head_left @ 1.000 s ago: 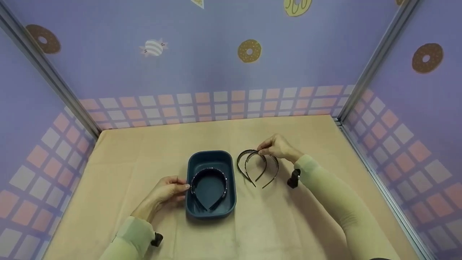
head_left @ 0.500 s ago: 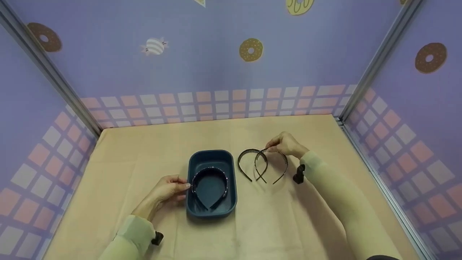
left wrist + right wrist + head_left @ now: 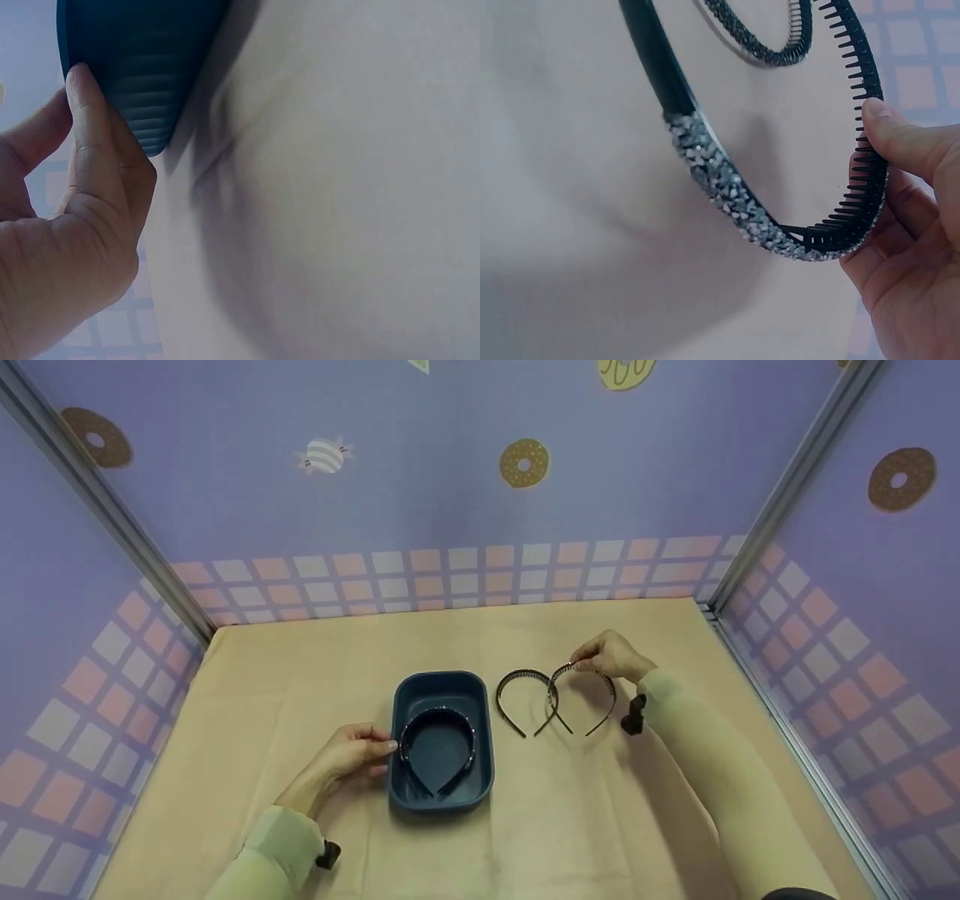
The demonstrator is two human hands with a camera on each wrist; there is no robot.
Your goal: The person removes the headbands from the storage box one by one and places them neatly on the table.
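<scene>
My right hand [image 3: 609, 654] pinches the top of a dark headband [image 3: 616, 697] between thumb and fingers. In the right wrist view, that headband [image 3: 731, 199] shows sparkly silver stones outside and comb teeth inside. Its left side overlaps a second headband [image 3: 501, 688], which lies on the cloth beside a blue box. My left hand [image 3: 352, 751] holds the left rim of this box [image 3: 489, 735], thumb tip at the edge. Inside the box rests a dark, studded headband [image 3: 440, 711]. The left wrist view shows the thumb and fingers at the box's ridged wall [image 3: 142, 90].
A beige cloth [image 3: 300, 675] covers the table. Purple patterned panels [image 3: 420, 502] enclose it at the back and both sides, joined by metal corner posts [image 3: 795, 480].
My right hand has moved right with its headband, drawing it away from the other one on the cloth, so the two overlap less. My left hand and the box stay put.
</scene>
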